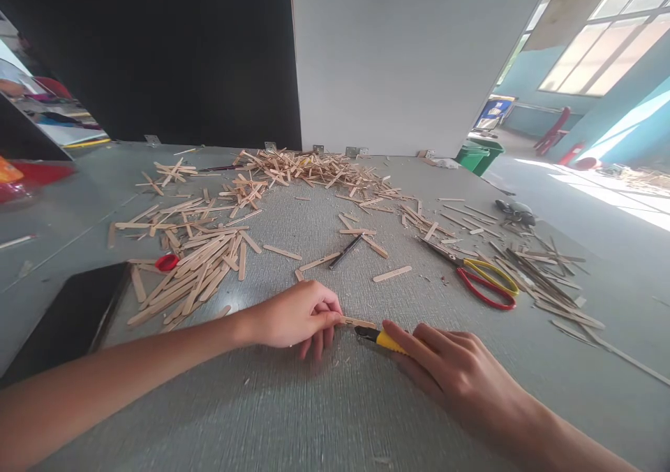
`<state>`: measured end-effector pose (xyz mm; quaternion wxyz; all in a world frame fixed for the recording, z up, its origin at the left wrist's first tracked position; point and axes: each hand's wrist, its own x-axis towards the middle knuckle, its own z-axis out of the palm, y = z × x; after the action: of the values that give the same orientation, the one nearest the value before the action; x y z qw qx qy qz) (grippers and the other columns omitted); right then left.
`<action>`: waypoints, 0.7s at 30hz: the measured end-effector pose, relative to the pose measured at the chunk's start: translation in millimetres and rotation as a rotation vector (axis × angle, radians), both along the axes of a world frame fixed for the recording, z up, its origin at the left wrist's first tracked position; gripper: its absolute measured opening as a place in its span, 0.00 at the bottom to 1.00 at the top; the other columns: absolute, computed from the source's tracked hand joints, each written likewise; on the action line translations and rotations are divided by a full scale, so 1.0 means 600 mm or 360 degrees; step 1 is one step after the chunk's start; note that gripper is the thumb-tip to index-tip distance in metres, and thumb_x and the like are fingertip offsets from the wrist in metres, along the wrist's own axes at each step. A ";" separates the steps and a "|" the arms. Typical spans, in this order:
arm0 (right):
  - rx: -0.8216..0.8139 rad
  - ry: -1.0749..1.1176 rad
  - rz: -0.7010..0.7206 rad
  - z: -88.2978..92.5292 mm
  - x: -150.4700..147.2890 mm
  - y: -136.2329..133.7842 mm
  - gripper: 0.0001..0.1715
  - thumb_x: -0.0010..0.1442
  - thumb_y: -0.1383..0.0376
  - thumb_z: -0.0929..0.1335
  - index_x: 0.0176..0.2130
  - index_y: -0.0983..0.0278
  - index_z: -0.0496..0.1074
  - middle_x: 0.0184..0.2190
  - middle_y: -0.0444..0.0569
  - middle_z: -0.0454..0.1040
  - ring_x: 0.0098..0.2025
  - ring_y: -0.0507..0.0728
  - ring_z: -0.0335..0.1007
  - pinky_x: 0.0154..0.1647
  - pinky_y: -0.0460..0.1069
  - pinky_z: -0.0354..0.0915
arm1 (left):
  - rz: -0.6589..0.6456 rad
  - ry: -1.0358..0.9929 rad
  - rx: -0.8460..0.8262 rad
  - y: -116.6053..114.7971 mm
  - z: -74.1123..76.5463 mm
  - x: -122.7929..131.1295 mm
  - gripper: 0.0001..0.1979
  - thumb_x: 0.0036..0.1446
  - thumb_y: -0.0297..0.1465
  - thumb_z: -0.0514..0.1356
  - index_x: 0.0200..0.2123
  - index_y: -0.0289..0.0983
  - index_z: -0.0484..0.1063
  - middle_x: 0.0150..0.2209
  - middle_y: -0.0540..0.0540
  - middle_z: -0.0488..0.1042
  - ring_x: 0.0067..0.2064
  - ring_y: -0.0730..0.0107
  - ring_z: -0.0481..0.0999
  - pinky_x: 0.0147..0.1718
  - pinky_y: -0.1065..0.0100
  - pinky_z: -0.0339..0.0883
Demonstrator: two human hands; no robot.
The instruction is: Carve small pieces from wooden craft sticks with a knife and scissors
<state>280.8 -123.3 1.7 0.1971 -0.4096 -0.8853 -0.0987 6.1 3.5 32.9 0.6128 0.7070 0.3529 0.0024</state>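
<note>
1. The right hand [455,371] grips a yellow utility knife [377,336], fingers closed around its body with the forefinger laid along the top, the blade end pointing left on the grey table [335,416].
2. The left hand [296,315] pinches a wooden stick [356,322] flat against the table, thumb and fingertips closed on its left end; the knife tip meets the stick at its right end. The two hands sit near each other, not touching.
3. To the left, a dark tablet [73,318] lies at the table edge.
4. Beyond the hands, a single stick [392,274] lies alone, and a black pen [345,251] rests at a slant among a few loose sticks.
5. Scissors [479,276] with red and yellow handles lie to the right, closed, beside a heap of thin offcuts [544,276].
6. On the left, a stack of sticks [193,269] spreads out, with a small red ring [167,262] at its edge.
7. Farthest back, a large scattered pile of sticks [308,168] lies before a white board [408,60].
</note>
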 end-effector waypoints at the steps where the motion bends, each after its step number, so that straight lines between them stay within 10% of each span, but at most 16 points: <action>1: -0.0010 -0.0007 -0.0001 0.000 0.001 -0.001 0.21 0.80 0.65 0.62 0.65 0.72 0.68 0.30 0.44 0.73 0.23 0.55 0.71 0.21 0.53 0.64 | -0.0001 0.0001 -0.0002 0.000 0.000 0.000 0.15 0.70 0.41 0.59 0.34 0.37 0.70 0.24 0.49 0.79 0.19 0.70 0.77 0.15 0.74 0.61; 11: 0.0146 -0.0129 0.0018 0.001 0.000 0.000 0.20 0.78 0.68 0.64 0.64 0.75 0.69 0.29 0.44 0.71 0.22 0.56 0.69 0.19 0.54 0.62 | -0.0024 0.0067 0.0088 -0.002 0.005 0.001 0.15 0.73 0.36 0.56 0.32 0.38 0.69 0.24 0.51 0.78 0.18 0.72 0.77 0.15 0.75 0.65; 21: 0.0425 -0.0658 -0.0218 0.067 -0.062 -0.023 0.27 0.57 0.82 0.60 0.52 0.74 0.75 0.24 0.48 0.72 0.19 0.58 0.73 0.16 0.51 0.62 | 0.0013 0.0019 0.0080 -0.009 0.013 0.002 0.15 0.73 0.33 0.55 0.30 0.38 0.68 0.24 0.52 0.75 0.18 0.72 0.77 0.18 0.74 0.68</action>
<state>243.4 -137.1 41.6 0.0570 -0.4100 -0.8561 -0.3094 7.6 -2.1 40.5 0.5928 0.7207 0.3594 0.0095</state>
